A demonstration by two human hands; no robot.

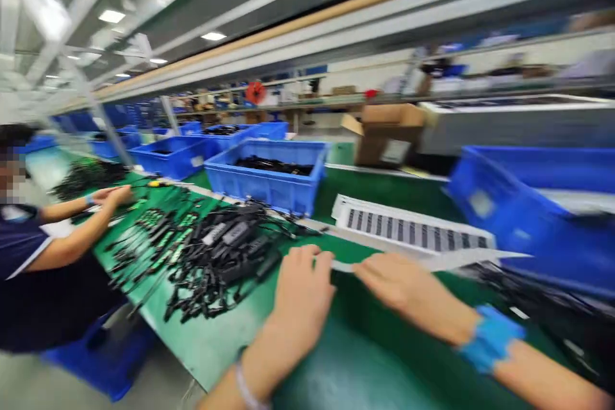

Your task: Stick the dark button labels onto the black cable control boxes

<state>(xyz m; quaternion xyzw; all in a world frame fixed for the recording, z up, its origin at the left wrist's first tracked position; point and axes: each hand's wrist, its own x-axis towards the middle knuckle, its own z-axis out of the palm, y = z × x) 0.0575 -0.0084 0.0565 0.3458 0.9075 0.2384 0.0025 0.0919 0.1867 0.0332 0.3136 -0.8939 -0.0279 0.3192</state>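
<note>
Co-worker: a person in a dark top (pixel 19 250) sits at the desk's left edge, hands (pixel 111 197) together over the desk, near a heap of dark cables (pixel 91 176).
Cable rows: thin black leads (pixel 148 230) lie spread out between the co-worker and the pile of adapters.
Adapter pile: black power adapters with cords (pixel 230 240) lie heaped near the desk's front edge, left of the wearer's hands, touched by neither.
Blue bin: an open blue bin (pixel 264 186) with black items inside stands behind the pile, towards the desk's far side.
Left hand: the left hand (pixel 305 288) is over the green desk (pixel 225 339), fingers narrow and seemingly pinched on the end of a white strip (pixel 342 266).
White strip: it spans the gap between the two hands, above the desk's middle.
Right hand: the right hand (pixel 403 288), with a blue wristband (pixel 494 338), has its fingers drawn close on the strip's other side; a pale tail (pixel 480 260) shows beyond, perhaps the same piece.
Striped sheet: a white sheet with dark bars (pixel 413 227) lies just behind the right hand.
Progress: the strip is up and held, apparently not yet fixed to anything; how much remains cannot be told.
Right bin: a tilted blue bin (pixel 538 205) stands at the right, black cords (pixel 542 301) before it.
</note>
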